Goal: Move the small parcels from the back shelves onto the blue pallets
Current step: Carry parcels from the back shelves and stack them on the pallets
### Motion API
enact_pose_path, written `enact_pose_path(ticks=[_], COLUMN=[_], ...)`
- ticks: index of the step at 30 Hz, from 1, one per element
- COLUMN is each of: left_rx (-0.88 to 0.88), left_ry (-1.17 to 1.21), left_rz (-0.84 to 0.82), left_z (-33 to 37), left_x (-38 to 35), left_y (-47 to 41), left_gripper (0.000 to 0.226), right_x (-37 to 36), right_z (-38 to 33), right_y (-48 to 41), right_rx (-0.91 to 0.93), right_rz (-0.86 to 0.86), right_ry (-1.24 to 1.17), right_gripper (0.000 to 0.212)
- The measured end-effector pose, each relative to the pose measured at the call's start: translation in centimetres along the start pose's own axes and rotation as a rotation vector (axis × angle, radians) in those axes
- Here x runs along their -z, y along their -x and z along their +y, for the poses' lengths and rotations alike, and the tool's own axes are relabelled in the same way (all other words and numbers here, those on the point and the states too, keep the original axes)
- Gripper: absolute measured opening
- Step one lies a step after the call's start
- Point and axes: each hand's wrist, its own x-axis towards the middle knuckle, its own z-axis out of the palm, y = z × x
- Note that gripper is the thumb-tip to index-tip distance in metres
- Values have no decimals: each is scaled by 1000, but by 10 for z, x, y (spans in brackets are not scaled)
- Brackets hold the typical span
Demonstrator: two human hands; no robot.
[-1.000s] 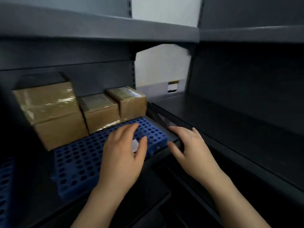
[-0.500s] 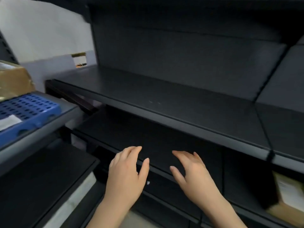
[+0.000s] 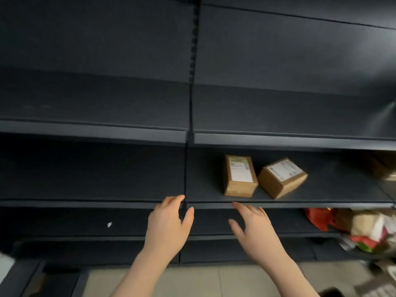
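Note:
Two small brown cardboard parcels with white labels sit side by side on a dark shelf: one parcel square to the shelf edge, the other parcel turned at an angle to its right. My left hand hovers below and left of them, in front of the shelf edge, fingers apart, empty. My right hand is just below the left parcel, fingers spread, holding nothing. No blue pallet is in view.
Dark metal shelving fills the view, split by an upright post. Another brown parcel shows at the far right edge. Red, white and green bags lie on the lower right shelf. Beige floor tiles are below.
The view has swung right, away from the blue pallet with its parcels, onto the back shelves. Both hands stay empty and now sit in front of the two parcels' shelf.

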Motion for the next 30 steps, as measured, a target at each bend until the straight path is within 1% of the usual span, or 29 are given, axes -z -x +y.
enact_pose_path(ticks=[7, 11, 16, 22, 25, 28, 30], left_rx=[-29, -14, 1, 114, 194, 269, 291], left_ry=[52, 7, -163, -298, -304, -291, -283], left_rz=[-232, -272, -304, -319, -325, -284, -235], left_z=[47, 76, 114, 141, 141, 142, 144], left_x=[-64, -97, -139, -185, -202, -216, -222], left_y=[-53, -89, -128, -163, -175, -178, -179], left_gripper=[58, 71, 86, 96, 102, 107, 107], right_x=[11, 20, 30, 32, 33, 36, 36], right_z=[66, 88, 111, 149, 176, 203, 218], right_y=[5, 2, -6, -18, -28, -43, -58], right_rx=[-225, -341, -424, -433, -417, -377, -336], right_rz=[71, 106, 156, 163, 152, 123, 113], right_ry=[-44, -66, -111, -164, -179, -184, -163], right_gripper=[50, 50, 50, 49, 49, 49, 49])
